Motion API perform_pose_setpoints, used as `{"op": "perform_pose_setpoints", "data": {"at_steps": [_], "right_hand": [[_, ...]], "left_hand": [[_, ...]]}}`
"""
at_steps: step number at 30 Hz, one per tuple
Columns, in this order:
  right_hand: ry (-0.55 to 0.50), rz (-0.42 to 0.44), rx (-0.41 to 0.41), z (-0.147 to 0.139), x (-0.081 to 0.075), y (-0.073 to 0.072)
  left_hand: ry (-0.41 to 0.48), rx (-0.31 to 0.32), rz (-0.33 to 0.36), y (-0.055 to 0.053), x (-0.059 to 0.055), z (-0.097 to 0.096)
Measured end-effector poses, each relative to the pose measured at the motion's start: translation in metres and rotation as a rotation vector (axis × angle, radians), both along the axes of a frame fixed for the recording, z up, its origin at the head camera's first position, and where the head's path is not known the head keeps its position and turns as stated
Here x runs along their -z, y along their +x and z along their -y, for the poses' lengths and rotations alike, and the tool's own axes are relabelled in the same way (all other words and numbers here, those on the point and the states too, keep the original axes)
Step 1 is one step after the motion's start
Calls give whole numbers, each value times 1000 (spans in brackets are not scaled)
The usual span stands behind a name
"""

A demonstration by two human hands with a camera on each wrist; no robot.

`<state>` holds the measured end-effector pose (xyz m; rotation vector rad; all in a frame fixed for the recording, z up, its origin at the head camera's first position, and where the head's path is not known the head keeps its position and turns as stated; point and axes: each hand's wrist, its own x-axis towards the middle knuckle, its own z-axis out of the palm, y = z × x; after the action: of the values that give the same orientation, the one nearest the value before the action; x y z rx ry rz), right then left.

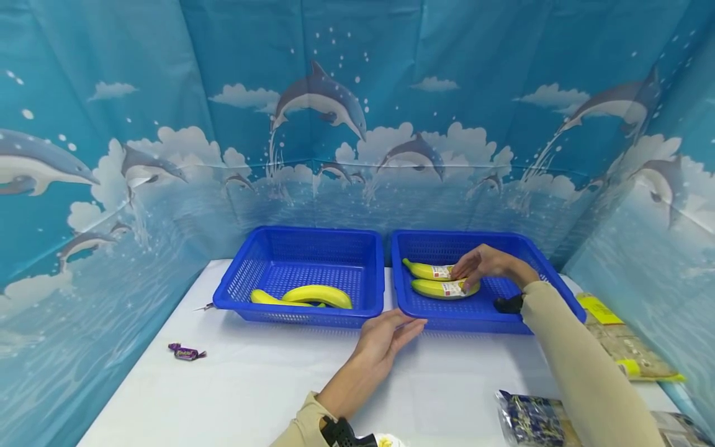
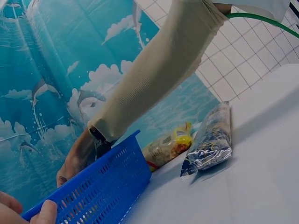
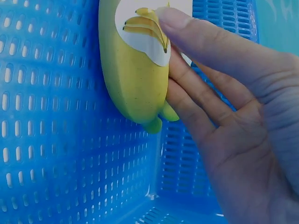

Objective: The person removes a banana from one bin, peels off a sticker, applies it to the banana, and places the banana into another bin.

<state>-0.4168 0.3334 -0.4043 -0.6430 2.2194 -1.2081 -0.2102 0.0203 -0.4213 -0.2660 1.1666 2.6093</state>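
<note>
Two yellow bananas with white labels lie side by side in the right blue basket [image 1: 463,324]. My right hand [image 1: 485,264] reaches in from the right and pinches the front banana [image 1: 436,288]. In the right wrist view, the thumb presses on the sticker of the banana [image 3: 133,84], while the other fingers go behind it. The back banana [image 1: 421,269] lies against those fingers. My left hand [image 1: 380,341] holds the basket's front left corner. The left wrist view has its fingers on both sides of the rim of the basket [image 2: 107,182].
Left of it, another blue basket [image 1: 240,301] contains yellow bananas [image 1: 318,295]. A purple-wrapped candy [image 1: 187,353] lies on the white table [image 1: 251,379]. Packaged goods lie at the right, including a yellow-labelled bag [image 1: 625,341] and a dark blue packet [image 1: 530,419]. A dolphin-print curtain [image 1: 346,198] surrounds the table.
</note>
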Motion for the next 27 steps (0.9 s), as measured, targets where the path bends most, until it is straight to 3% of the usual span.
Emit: {"op": "perform_pose_setpoints", "data": {"at_steps": [9, 17, 27], "right_hand": [[-42, -34, -9, -2, -5, 3], [-21, -93, 62, 3, -19, 7], [-48, -255, 54, 15, -46, 24]], "left_hand": [[16, -2, -4, 4, 0, 3], [31, 3, -1, 9, 0, 10], [-50, 91, -74, 27, -8, 28]]}}
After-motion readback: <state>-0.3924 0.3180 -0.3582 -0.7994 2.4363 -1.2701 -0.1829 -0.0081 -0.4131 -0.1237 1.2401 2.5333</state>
